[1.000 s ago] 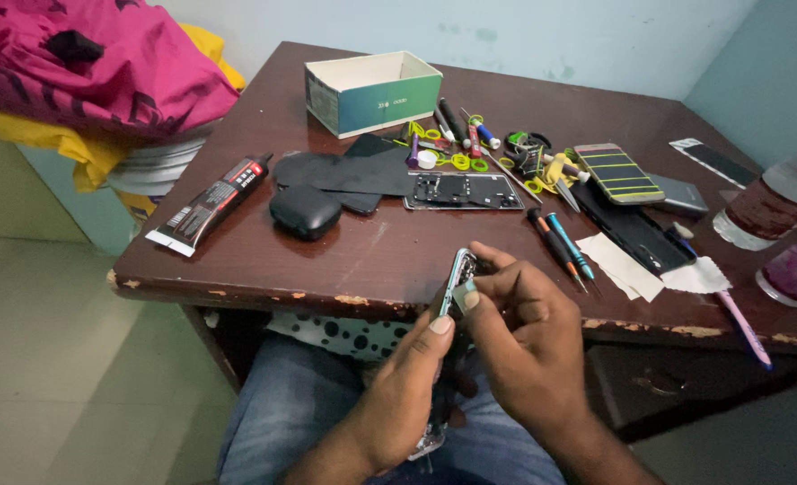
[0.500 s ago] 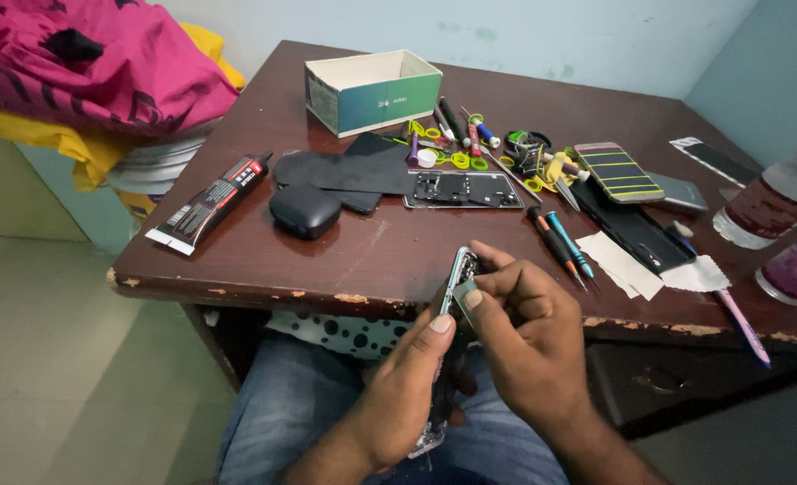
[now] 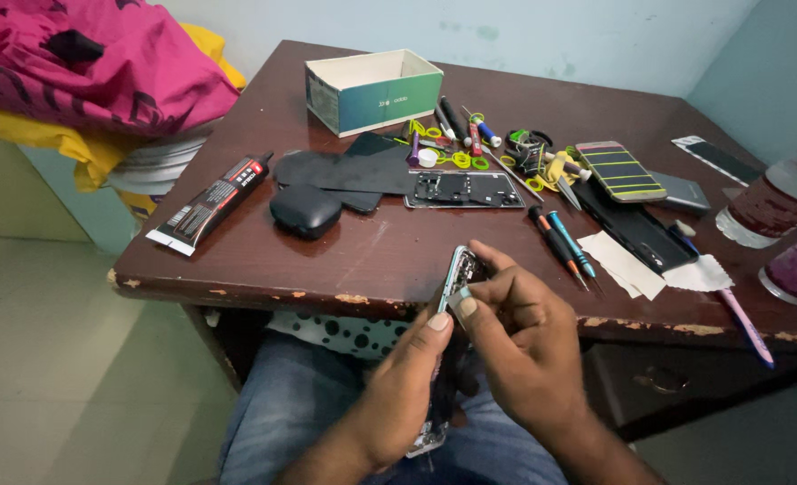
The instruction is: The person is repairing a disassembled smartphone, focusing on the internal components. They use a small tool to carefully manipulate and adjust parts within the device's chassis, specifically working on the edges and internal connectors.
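Observation:
I hold an opened phone body (image 3: pixel 457 274) on edge just in front of the table's near edge. My left hand (image 3: pixel 403 391) grips it from below, thumb against its side. My right hand (image 3: pixel 515 337) wraps around its far side, thumb and fingertips pressed on the frame. Behind it on the dark wooden table (image 3: pixel 371 256) lies a phone frame with exposed insides (image 3: pixel 466 189), next to a black back cover (image 3: pixel 353 166) and a small black oval case (image 3: pixel 306 210).
A green and white box (image 3: pixel 373 91) stands at the back. A black glue tube (image 3: pixel 210 202) lies left. Screwdrivers (image 3: pixel 562 242), yellow rings, several phones (image 3: pixel 621 171), paper scraps and two bottles (image 3: pixel 775 193) fill the right. Pink cloth (image 3: pixel 84 63) is piled at left.
My hands and the phone body stay in almost the same place; my right fingers shift slightly on its frame.

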